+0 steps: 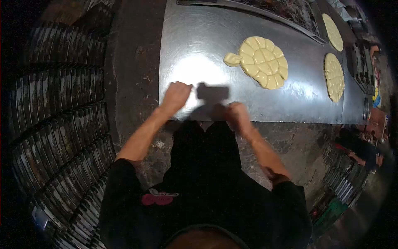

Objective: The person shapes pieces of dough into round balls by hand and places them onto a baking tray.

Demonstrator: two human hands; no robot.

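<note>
My left hand (pixel 178 94) is closed in a fist over the front left part of the steel table (pixel 190 29). Whether anything is inside its fingers is hidden. Near the table's front edge, my right hand (pixel 237 115) has its fingers curled in and looks slightly blurred; what it holds, if anything, I cannot make out. Beyond my hands lies a glossy, pale yellow round of dough (pixel 264 62), scored into segments with a scalloped rim. A small leaf-shaped dough piece (pixel 232 59) touches its left side. Neither hand touches the dough.
Two more scored dough rounds, one nearer (pixel 334 77) and one farther (pixel 332 32), lie at the right. A dark baking tray (pixel 286 14) sits along the table's far side. Racks of stacked trays (pixel 62 91) stand at the left. Another person (pixel 358 145) is at the far right.
</note>
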